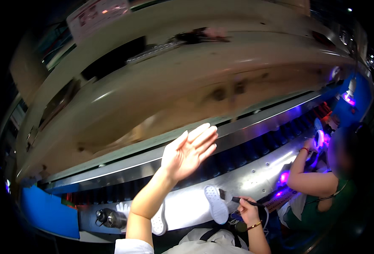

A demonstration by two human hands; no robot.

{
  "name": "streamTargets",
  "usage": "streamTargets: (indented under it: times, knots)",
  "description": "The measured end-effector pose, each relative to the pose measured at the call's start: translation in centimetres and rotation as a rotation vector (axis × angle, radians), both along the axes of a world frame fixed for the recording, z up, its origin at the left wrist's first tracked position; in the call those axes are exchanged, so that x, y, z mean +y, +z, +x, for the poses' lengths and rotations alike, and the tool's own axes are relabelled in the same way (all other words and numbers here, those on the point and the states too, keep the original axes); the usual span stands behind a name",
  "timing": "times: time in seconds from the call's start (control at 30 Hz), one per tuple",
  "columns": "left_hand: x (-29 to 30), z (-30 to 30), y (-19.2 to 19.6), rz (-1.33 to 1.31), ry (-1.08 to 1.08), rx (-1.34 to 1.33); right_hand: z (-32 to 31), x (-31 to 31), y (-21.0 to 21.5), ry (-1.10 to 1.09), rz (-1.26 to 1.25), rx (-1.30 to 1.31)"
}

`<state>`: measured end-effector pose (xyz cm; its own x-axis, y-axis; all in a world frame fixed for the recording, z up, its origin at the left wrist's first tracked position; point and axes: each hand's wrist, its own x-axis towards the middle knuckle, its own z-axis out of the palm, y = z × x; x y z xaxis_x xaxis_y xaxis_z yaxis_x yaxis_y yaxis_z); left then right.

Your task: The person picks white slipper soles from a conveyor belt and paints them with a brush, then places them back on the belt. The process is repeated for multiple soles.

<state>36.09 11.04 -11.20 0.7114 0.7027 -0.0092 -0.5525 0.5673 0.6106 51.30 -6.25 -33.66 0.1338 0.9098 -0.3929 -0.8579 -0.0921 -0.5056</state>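
Note:
My left hand (189, 148) is raised above the work surface, palm showing and fingers stretched out, with nothing in it. In my right hand (249, 211) is a brush (236, 199) with a black handle. Its dark head is at the edge of a white shoe sole (216, 205) with small round marks at one end; whether it touches is hard to tell. A second white sole (159, 221) lies beside my left forearm, which partly covers it.
A dark bottle (111, 218) and a white glove (122, 207) are at the left. Beyond the metal bench (254, 180) runs a dark ribbed conveyor (259, 146). At right, a co-worker (318, 182) handles a shoe part under purple light, near a hanging lamp (349, 95).

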Motion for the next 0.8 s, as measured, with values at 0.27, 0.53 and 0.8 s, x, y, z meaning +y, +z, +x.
streamTargets:
  times: [0.27,0.53,0.8]
  knots:
    - [-9.0,-11.6,2.1,0.221,0.191,0.069,-5.7,2.7,1.4,0.181,0.048,-0.013]
    - [-17.6,-19.5,7.8,0.807,0.640,0.228,-10.3,4.5,1.5,0.297,0.077,-0.018]
    - [-28.0,-18.1,13.4,0.774,1.082,0.211,-15.0,6.5,2.5,0.401,0.073,-0.001]
